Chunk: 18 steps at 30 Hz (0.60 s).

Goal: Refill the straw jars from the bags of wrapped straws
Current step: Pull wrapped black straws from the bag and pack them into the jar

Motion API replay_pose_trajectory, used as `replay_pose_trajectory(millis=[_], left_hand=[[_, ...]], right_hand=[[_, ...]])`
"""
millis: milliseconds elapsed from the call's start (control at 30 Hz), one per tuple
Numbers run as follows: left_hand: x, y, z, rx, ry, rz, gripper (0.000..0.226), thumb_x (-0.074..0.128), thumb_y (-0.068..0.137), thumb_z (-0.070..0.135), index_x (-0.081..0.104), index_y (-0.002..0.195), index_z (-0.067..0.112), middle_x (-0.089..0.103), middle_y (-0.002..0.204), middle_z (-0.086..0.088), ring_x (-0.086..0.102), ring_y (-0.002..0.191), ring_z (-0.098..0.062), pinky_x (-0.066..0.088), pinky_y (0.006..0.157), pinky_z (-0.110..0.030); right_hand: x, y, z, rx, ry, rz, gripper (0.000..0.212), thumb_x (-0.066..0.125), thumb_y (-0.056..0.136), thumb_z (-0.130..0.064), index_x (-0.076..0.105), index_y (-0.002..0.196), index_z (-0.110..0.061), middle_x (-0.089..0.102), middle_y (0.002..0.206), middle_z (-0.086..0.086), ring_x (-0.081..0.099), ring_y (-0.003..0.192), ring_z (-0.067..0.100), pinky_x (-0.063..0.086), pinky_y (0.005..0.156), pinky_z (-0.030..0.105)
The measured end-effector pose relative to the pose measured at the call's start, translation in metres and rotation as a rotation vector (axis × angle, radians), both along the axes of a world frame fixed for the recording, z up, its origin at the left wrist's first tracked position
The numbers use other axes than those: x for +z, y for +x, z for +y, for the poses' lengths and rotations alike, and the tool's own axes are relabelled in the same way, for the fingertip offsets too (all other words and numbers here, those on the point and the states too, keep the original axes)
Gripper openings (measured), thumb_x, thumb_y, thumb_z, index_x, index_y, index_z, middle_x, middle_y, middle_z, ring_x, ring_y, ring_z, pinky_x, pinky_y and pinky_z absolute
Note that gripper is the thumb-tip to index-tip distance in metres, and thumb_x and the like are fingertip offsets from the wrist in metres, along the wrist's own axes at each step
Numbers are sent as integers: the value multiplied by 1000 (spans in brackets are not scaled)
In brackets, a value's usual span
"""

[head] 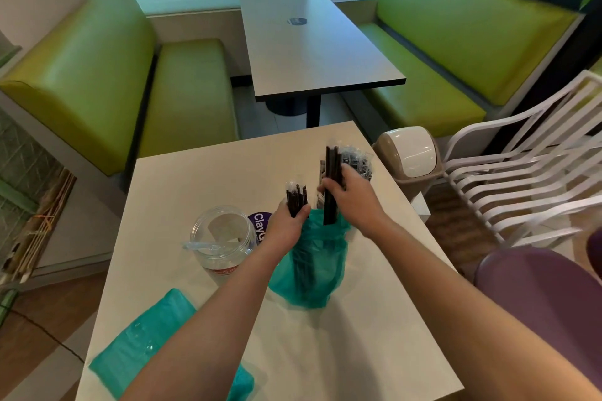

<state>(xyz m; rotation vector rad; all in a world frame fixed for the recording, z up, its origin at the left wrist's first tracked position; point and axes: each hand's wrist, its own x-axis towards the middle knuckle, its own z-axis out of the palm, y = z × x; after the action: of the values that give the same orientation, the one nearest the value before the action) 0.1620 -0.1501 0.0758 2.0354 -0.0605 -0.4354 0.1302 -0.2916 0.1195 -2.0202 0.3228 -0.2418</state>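
A teal plastic bag (309, 270) stands open in the middle of the white table (374, 335), dark straws showing inside it. My left hand (286, 226) grips a short bunch of wrapped black straws (296, 198) at the bag's mouth. My right hand (351, 202) grips a longer bunch of black straws (332, 179), held upright above the bag. Behind my right hand stands a jar (358, 161) packed with wrapped dark straws. Left of the bag, a clear jar (221, 238) holds a few clear pieces.
A second teal bag (143, 342) lies flat at the table's near left corner. A purple round sticker (259, 221) sits between jar and bag. Right of the table are a beige swing-lid bin (413, 153), a white slatted chair (521, 172) and a purple seat (537, 296).
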Motion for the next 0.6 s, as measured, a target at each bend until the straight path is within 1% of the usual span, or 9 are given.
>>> replay_pose_trajectory(millis=[67,100,167,233,333,400,467,500,600], left_hand=[[0,1,-2,12,16,0,42,55,98,39,49,131,14,61,122,-8,56,114,-27,42,88,-33],[0,1,-2,15,19,3,42,55,98,38,49,131,13,61,122,-8,56,114,-27,41,86,-31],[1,2,-2,13,28,12,41,54,98,38,49,130,12,61,121,-8,55,113,-27,39,84,-31],[1,2,-2,9,29,18,41,55,98,38,49,130,12,61,122,-9,56,114,-28,40,85,-32],[1,0,0,8,12,18,41,55,98,36,49,131,11,61,123,-8,55,111,-24,39,86,-30],[2,-2,0,11,1,17,41,55,98,34,49,131,10,60,122,-7,55,112,-23,38,86,-28],[2,-3,0,11,-5,16,41,55,98,33,49,132,10,61,124,-8,55,116,-25,39,87,-29],[2,-3,0,12,-9,16,41,56,98,33,49,132,10,61,125,-8,55,117,-25,40,88,-29],[0,-2,2,20,-14,21,42,56,98,33,50,132,10,61,125,-8,56,115,-25,40,87,-29]], right_hand=[[16,5,-8,-34,-11,-51,11,54,99,-22,59,107,-16,69,90,-7,62,82,-3,43,66,5],[25,7,-11,-54,-15,-75,11,53,99,-22,58,107,-16,69,90,-6,61,81,-4,42,61,3],[41,12,-17,-98,-24,-129,12,51,100,-23,55,109,-17,69,92,-5,61,80,-1,44,60,6],[56,15,-20,-138,-49,-185,16,49,101,-25,53,113,-16,70,93,-6,62,82,4,46,64,14],[69,18,-23,-170,-101,-268,23,48,101,-29,52,115,-12,71,100,-2,62,92,11,45,74,26],[69,19,-21,-172,-165,-287,24,50,100,-31,54,115,-13,68,102,-1,61,92,14,45,73,26],[61,19,-17,-179,-272,-254,22,54,99,-29,58,115,-14,61,100,-3,56,86,12,41,68,20],[55,19,-16,-175,-304,-227,22,56,98,-27,60,115,-14,58,99,-4,54,85,11,42,69,20],[30,20,-11,-121,-321,-102,28,61,95,-26,64,118,-9,63,103,4,57,93,16,48,84,29]])
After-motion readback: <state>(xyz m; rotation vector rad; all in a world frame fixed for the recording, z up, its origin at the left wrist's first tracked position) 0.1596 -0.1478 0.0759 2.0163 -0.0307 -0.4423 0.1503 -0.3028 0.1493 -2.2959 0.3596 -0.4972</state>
